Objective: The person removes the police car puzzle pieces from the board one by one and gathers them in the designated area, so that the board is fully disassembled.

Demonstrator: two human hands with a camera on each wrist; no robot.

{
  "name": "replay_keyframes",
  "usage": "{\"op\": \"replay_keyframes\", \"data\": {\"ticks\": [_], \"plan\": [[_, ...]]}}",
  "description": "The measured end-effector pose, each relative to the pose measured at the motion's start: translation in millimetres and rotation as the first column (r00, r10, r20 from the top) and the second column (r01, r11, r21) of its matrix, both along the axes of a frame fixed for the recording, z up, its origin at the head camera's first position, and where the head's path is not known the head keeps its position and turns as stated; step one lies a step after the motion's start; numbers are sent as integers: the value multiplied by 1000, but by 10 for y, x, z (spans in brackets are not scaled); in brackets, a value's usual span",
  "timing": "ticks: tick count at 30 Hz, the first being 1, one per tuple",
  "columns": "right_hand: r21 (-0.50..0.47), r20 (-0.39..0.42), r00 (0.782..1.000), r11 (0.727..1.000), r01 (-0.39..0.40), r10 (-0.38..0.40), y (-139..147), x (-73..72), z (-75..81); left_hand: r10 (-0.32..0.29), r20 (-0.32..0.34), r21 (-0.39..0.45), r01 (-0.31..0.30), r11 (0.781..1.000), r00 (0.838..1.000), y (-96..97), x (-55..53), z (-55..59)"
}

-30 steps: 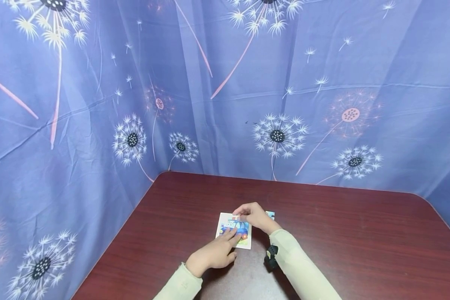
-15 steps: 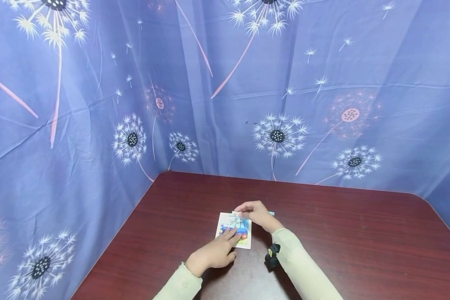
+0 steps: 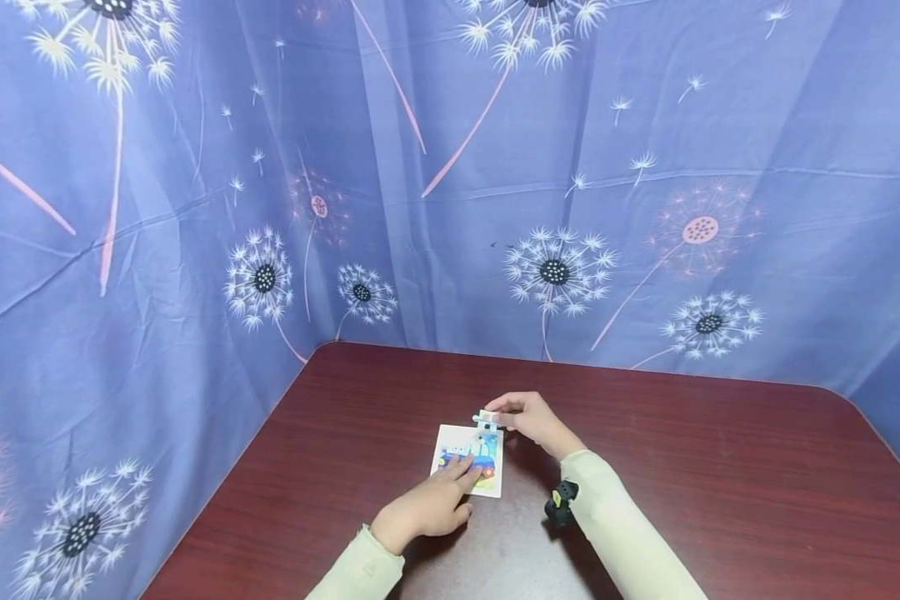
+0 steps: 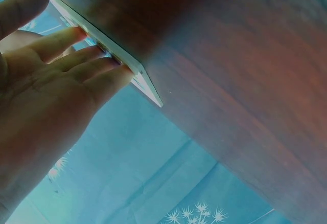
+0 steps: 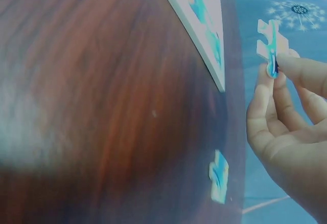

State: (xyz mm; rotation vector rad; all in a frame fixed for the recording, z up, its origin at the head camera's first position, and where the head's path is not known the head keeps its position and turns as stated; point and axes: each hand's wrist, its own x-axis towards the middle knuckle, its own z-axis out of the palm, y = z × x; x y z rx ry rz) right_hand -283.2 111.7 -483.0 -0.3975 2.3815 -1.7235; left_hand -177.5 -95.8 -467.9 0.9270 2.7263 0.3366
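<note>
Pinched in the right hand (image 3: 532, 417), between thumb and fingers: a small puzzle piece (image 5: 273, 45), turquoise on the printed face, pale along the thick edge. Held raised above the bench (image 3: 682, 475), near the far right corner of a flat puzzle board (image 3: 453, 436). Overlapping that corner in the head view, yet apart from it in the right wrist view. Tilted up, with the notched end free of the fingers.

Laid across the board's near part: the left hand (image 3: 429, 500), fingers extended and resting on the picture of a blue vehicle, gripping nothing. Thumb off the near edge in the head view. Partly hidden beneath the fingers, so cannot tell how much of the picture is complete.

Down on the bench in the right wrist view, well apart from the board: a second piece (image 5: 219, 178), with nothing touching it. Not visible in the head view.

Likely to handle as light and stiff, thin wood or dense card by the look of it; hardly likely to bend, but perhaps a little slick on the printed side. Weakest, presumably, at the narrow tabs. Best taken by opposite edges, fingertips only, leaving tabs and notches uncovered. For the board, probably light enough to slide; best steadied with flat fingers or taken by the pale border.
</note>
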Motion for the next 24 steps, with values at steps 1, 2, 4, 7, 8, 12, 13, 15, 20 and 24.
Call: {"op": "replay_keyframes", "data": {"ticks": [1, 2, 4, 7, 8, 12, 13, 15, 20, 24], "plan": [[4, 2, 1000, 1000, 8, -8, 26, -3, 11, 0, 0, -1, 0, 1000, 1000, 0, 0, 1], [3, 4, 1000, 1000, 13, -13, 56, -10, 19, 1, -2, -3, -1, 1000, 1000, 1, 0, 3], [12, 5, 1000, 1000, 23, -24, 122, -16, 38, 3, -4, -4, -3, 1000, 1000, 2, 0, 6], [23, 12, 999, 999, 42, -42, 226, -23, 60, 3, -6, -1, -3, 1000, 1000, -1, -1, -1], [23, 15, 999, 999, 47, -47, 264, -22, 69, 4, -6, 0, -4, 1000, 1000, -3, -1, -2], [29, 25, 998, 998, 55, -56, 428, -7, 87, 5, -4, 6, -5, 1000, 1000, -7, 2, -11], [27, 32, 998, 998, 59, -60, 471, -3, 85, 5, -3, 6, -5, 1000, 1000, -8, 2, -14], [23, 35, 998, 998, 56, -57, 558, -1, 75, 6, 0, 10, -6, 1000, 1000, -10, 1, -22], [31, 49, 997, 997, 65, -67, 755, 17, 53, 6, -3, 10, -6, 1000, 1000, -8, -3, -35], [48, 48, 997, 997, 66, -68, 892, 52, 51, 5, -12, 5, -5, 1000, 1000, -5, -3, -34]]}}
